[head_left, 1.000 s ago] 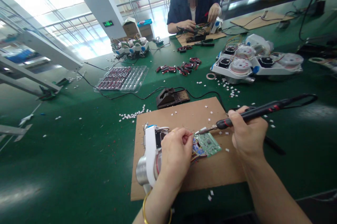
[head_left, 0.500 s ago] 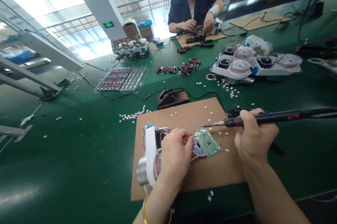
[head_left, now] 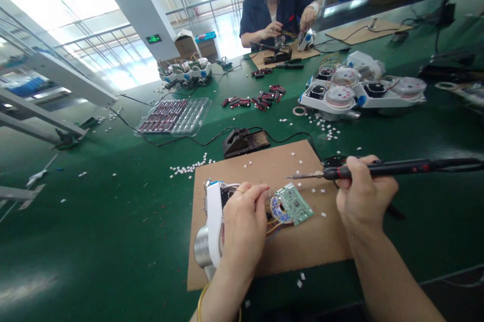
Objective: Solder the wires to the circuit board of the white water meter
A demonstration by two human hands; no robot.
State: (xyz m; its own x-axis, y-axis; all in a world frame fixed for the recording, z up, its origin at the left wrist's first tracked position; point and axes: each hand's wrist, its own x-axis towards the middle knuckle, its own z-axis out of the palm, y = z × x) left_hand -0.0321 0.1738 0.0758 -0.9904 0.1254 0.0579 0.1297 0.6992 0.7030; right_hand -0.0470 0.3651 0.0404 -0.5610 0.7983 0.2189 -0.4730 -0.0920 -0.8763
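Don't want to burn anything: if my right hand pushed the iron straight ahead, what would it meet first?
Probably your left hand, nearly in line with the iron; depth is unclear, so it might pass just beyond.

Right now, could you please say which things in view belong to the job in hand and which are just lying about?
In the job, it seems:
soldering iron, in the right hand
green circuit board, near the left hand
white-cased unit
cardboard sheet

Apparently lying about:
scattered white pieces
red-black bundles
clear tray
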